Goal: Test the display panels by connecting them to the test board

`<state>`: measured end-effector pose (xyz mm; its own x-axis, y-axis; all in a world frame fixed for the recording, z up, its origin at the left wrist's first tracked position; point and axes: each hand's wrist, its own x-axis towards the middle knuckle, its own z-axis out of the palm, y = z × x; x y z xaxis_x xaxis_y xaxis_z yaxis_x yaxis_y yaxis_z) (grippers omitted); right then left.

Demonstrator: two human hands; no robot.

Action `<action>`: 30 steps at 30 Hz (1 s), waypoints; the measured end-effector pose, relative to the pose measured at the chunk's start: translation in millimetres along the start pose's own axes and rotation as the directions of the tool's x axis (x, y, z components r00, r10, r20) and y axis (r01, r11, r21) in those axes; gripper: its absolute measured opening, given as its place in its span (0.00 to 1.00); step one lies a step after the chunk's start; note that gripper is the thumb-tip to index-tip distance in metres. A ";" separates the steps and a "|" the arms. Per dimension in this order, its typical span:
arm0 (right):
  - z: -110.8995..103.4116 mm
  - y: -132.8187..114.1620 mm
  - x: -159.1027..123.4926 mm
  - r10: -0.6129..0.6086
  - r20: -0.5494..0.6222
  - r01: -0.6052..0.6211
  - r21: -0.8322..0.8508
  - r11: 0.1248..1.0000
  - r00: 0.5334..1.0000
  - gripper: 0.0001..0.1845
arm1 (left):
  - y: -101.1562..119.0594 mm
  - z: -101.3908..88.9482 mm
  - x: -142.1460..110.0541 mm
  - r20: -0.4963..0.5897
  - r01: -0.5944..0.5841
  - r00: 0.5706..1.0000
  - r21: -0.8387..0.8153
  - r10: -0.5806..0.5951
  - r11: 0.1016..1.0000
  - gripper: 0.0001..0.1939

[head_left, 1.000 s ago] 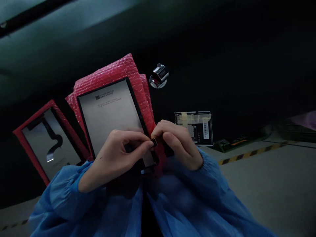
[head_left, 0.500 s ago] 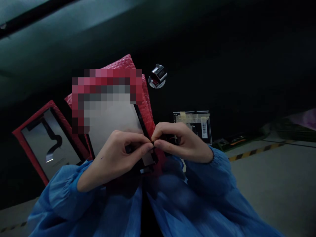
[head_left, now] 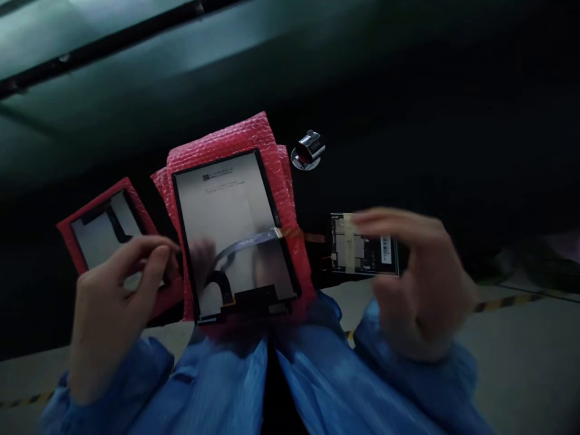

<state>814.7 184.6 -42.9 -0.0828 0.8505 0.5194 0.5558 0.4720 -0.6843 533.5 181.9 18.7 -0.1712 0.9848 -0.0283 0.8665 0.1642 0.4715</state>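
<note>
A display panel (head_left: 217, 217) lies face down, its pale back up, on red bubble wrap (head_left: 272, 142). A flat ribbon cable (head_left: 247, 241) runs across the panel and over its right edge to a small circuit board (head_left: 362, 257) with yellowish tape and a white barcode label. My right hand (head_left: 421, 284) hovers over the board, blurred, its thumb and fingers apart and nothing seen between them. Left of the panel, my left hand (head_left: 120, 296) is raised with thumb and fingertips together. Whatever they may hold is hidden.
A second panel (head_left: 97, 235) on red wrap lies at the left, partly behind my left hand. A shiny metal holder (head_left: 310, 148) stands on the dark table beyond the board. Yellow-and-black tape (head_left: 507, 301) marks the floor at the right.
My hands, which met at the panel's right edge, have moved apart, left and right. The right fingers have opened. The ribbon cable and most of the panel's back now show.
</note>
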 end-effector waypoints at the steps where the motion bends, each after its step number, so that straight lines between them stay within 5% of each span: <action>1: 2.2 -8.6 -4.2 -0.073 0.026 0.073 -0.001 0.997 0.997 0.12 | -14.9 -4.6 -6.4 0.080 0.045 0.996 0.058 -0.050 0.997 0.16; 5: 37.3 -37.5 -22.4 -0.152 0.338 0.198 -0.105 0.975 0.929 0.13 | -57.7 -1.1 -29.0 0.321 0.046 0.944 0.108 -0.079 0.993 0.20; 9: 76.6 -49.3 -36.3 -0.105 0.450 0.264 -0.308 0.914 0.887 0.40 | -62.5 16.3 -38.6 0.342 -0.020 0.939 -0.031 0.029 0.999 0.19; 14: 93.4 -57.0 -40.8 -0.060 0.487 0.292 -0.418 0.860 0.872 0.52 | -58.0 25.7 -37.5 0.270 -0.116 0.953 -0.092 0.136 0.989 0.20; 20: 92.3 -59.5 -39.0 -0.097 0.496 0.347 -0.443 0.827 0.863 0.48 | -68.3 33.1 -29.7 0.212 -0.108 0.965 -0.208 0.153 0.972 0.22; 30: 98.3 -58.0 -46.2 -0.223 0.412 0.424 -0.501 0.755 0.883 0.47 | -57.1 35.8 -38.5 0.144 0.013 0.989 -0.235 0.021 0.972 0.20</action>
<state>705.0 140.7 -77.5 -0.5380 0.7418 0.4002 0.7985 0.6007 -0.0401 507.3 136.7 -38.7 -0.0838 0.9859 -0.1446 0.7300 0.1595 0.6646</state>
